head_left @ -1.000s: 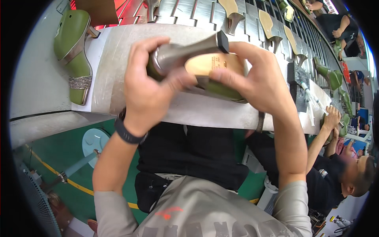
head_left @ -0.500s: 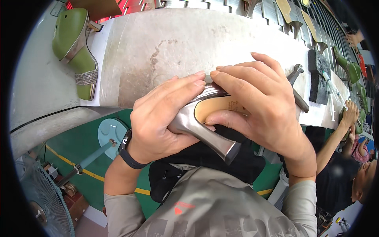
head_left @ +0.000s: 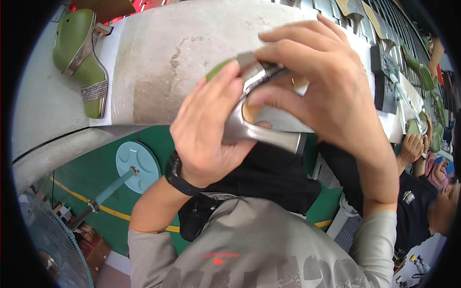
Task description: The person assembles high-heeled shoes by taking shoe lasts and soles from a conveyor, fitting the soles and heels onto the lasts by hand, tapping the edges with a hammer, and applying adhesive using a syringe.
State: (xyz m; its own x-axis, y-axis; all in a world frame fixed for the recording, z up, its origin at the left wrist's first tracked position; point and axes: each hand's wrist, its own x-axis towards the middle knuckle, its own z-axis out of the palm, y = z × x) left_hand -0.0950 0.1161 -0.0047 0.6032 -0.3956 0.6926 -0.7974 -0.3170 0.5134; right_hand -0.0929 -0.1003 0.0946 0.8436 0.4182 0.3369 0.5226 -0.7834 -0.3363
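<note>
A high-heeled sandal [head_left: 236, 126] in metallic grey hangs over the bench's near edge, its heel pointing right and slightly down. My left hand [head_left: 206, 122] is closed round its left side, a black band on the wrist. A patch of green shows above those fingers, at the sandal's upper end. My right hand [head_left: 319, 72] grips the other side, thumb against the tan insole and index finger by the grey strap. Its other fingers are raised and blurred. Both hands hide much of the sandal.
A green shoe form wearing a silver-strapped sandal [head_left: 86, 62] lies on the bench [head_left: 153, 62] at the left. At the right are a black block [head_left: 384, 86] and syringes [head_left: 401, 91]. A co-worker's hands [head_left: 413, 146] work beyond. A fan [head_left: 53, 245] stands lower left.
The sandal has turned in my hands, its heel swinging up to point more to the right. My right hand has risen, its fingers lifting. The hammer at the right is now hidden.
</note>
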